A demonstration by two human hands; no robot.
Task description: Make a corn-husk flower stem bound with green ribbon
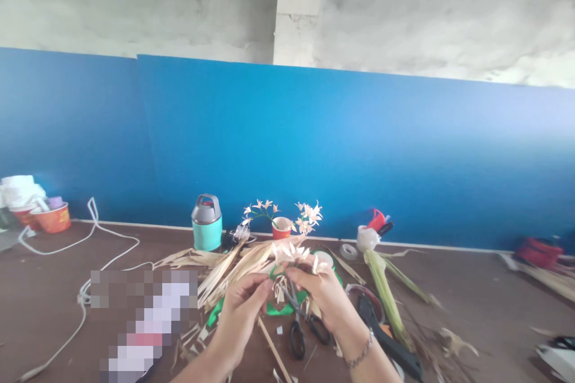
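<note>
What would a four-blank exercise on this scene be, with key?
1. The thin strip between the left hand and right hand is coloured ____.
2. The bracelet is on the ____ wrist.
3. The scissors have ____ handles.
4. The partition behind the table is ____.

Missing: green; right; black; blue.

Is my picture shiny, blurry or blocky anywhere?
Head view: pale glare washes the right side of the blue panel; head view: mosaic squares hide something at lower left; head view: the red item at far right and the held white flowers look soft.
</note>
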